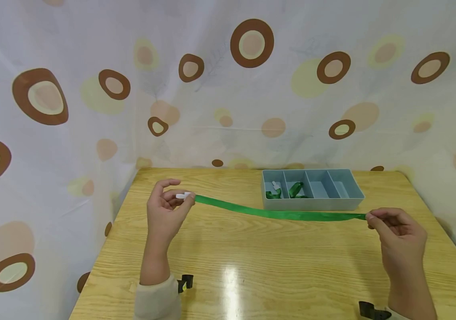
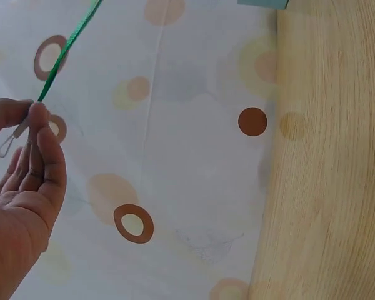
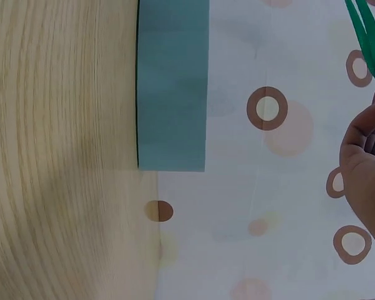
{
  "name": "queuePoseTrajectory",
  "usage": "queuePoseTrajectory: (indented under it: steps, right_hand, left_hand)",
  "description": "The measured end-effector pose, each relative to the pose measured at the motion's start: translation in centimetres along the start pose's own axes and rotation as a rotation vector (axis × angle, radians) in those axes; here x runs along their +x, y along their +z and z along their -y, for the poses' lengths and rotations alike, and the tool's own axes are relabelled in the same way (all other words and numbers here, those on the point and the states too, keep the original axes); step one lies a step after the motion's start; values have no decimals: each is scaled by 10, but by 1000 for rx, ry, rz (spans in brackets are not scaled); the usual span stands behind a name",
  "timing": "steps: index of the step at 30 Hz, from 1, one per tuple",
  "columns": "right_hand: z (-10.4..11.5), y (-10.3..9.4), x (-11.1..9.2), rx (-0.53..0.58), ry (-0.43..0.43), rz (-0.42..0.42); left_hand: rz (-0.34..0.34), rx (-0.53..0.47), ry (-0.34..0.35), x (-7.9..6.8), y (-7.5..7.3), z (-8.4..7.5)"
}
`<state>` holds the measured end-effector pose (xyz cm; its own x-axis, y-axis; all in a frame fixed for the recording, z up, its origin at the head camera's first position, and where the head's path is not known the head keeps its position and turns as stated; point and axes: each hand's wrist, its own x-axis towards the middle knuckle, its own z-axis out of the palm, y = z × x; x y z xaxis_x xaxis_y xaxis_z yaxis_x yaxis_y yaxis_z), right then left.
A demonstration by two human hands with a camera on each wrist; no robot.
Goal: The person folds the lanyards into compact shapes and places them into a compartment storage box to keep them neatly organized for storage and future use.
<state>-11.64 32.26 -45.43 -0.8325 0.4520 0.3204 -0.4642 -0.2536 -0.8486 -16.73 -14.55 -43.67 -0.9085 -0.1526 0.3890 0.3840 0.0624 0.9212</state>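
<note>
A green lanyard (image 1: 267,214) stretches between my two hands above the table, sagging slightly in the middle. My left hand (image 1: 165,211) pinches it between thumb and forefinger at its white end piece (image 1: 180,196). In the left wrist view a thin pale loop (image 2: 6,146) sticks out past those fingers. At the other end my right hand (image 1: 401,235) pinches the lanyard, its other fingers curled. The right wrist view shows two green strands (image 3: 365,31) coming together at that hand.
Behind the lanyard stands a blue-grey divided box (image 1: 311,204) on the wooden table (image 1: 291,262). Its leftmost compartment holds a green strap with a white piece (image 1: 276,186); the neighbouring one holds a folded green strap (image 1: 295,190). A patterned curtain (image 1: 212,102) hangs behind the table.
</note>
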Motion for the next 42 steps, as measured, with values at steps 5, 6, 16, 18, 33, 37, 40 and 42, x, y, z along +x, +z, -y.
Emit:
queuePoseTrajectory:
  steps: [5,6,16,18,33,37,40,42]
  right_hand:
    - [-3,10,-1,-48,3,16]
    - [-3,13,-1,-60,11,17]
    - [-11,52,-8,-172,67,38]
    - [-12,60,-8,-178,76,47]
    - [-26,107,-21,-250,183,238]
    - [-28,117,-24,-251,189,248]
    - [-29,124,-25,-256,192,259]
    - [-31,128,-25,-269,195,271]
  left_hand:
    - [23,11,-26,0,3,1]
    - [25,19,-25,0,3,1]
    - [55,7,-33,-4,15,5]
    - [61,-1,-35,-4,17,5]
    - [188,3,-30,-10,44,3]
    - [216,21,-40,-11,52,-1]
    - [242,23,-43,-13,57,-4]
    - [262,21,-45,-13,61,-5]
